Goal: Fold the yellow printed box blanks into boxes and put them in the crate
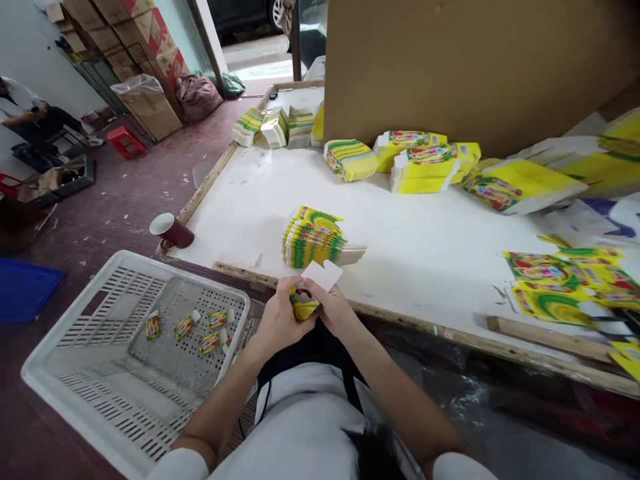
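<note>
Both hands hold one small yellow-and-green cardboard box (pixel 303 309) at the table's front edge. My left hand (pixel 278 319) is closed around its left side. On its right side, my right hand (pixel 334 308) grips near the raised white flap (pixel 323 273). The box is opened out, and a dark gap shows inside it. Just beyond my hands, a fanned stack of flat box blanks (pixel 314 239) lies on the white table (pixel 410 267). Several small boxes with white flaps up (pixel 209 343) lie in the white plastic crate (pixel 125 267) to my left.
A maroon mug (pixel 173 230) stands at the table's left corner. Bundles of yellow blanks (pixel 425 167) line the back by a cardboard panel (pixel 475 67). Loose blanks (pixel 555 280) and a wooden strip (pixel 545 337) lie at right. A person (pixel 30 113) sits far left near a red stool (pixel 126 142).
</note>
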Motion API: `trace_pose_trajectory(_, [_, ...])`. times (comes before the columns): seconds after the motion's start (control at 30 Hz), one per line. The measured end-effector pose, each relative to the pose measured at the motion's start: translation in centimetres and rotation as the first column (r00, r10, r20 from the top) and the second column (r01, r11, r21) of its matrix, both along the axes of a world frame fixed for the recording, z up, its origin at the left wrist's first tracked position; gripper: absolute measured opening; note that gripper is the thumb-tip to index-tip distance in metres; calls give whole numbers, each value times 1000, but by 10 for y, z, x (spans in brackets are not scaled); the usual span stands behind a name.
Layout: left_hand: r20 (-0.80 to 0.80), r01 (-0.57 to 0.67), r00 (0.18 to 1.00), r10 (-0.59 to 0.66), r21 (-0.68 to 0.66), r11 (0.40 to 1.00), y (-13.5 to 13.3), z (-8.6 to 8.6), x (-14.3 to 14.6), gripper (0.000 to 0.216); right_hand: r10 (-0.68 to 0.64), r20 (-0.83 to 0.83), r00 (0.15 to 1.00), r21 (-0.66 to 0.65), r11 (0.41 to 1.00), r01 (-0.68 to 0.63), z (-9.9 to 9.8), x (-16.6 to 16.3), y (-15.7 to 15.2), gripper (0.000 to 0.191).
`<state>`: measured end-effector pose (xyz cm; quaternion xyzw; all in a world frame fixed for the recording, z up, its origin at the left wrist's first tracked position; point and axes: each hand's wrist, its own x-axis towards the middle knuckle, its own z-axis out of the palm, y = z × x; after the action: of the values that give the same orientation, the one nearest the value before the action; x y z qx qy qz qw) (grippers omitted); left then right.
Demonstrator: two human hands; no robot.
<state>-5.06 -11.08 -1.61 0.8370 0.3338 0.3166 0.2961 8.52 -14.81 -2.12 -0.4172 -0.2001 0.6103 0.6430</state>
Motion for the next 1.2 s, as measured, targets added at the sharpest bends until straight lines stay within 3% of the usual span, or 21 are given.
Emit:
trace_pose_trajectory(0.13, [8,28,1000,-29,83,996,-1,-7,1,59,109,211,971,58,991,-124,-4,8,7,55])
trace_pose_trajectory(0.27, [-72,14,997,-13,18,1000,2,-10,-3,57,100,406,908,106,982,-156,-11,12,3,81])
trace_pose_trajectory(0.37, [-97,102,990,-106,-51,994,7,-11,-5,55,25,671,741,282,916,-287,-8,7,-8,89])
trace_pose_trajectory(0.47, [-59,157,986,-157,-15,988,10,-12,-4,50,-33,829,558,312,855,-414,-7,5,-16,68])
trace_pose_trajectory(0.6, [-75,-16,997,13,-38,999,8,-7,-6,69,-153,818,555,343,904,-257,-13,17,-14,51])
trace_pose_trajectory(0.67, [-154,-45,987,40,-33,998,9,-1,-10,63,-171,806,567,346,913,-216,-14,24,-12,49])
trace_pose_trajectory(0.8, [-183,-41,983,33,-40,998,17,11,-23,51,-47,870,491,265,885,-384,-15,28,-12,59])
trace_pose_trajectory(0.97, [-81,-78,994,69,-115,990,25,15,-28,65,-74,901,428,269,869,-416,-14,40,-10,37])
trace_pose_trajectory(1.03, [11,-145,989,148,-147,979,25,12,-26,73,-103,907,408,283,866,-411,-12,48,-8,35])
trace_pose_trajectory(1.13, [234,-270,902,363,-352,896,26,6,-22,78,-207,901,381,338,886,-319,-11,52,-8,32])
trace_pose_trajectory(1.2, [355,-224,792,497,-588,777,26,2,-19,71,-276,888,369,380,891,-249,-11,48,-9,32])
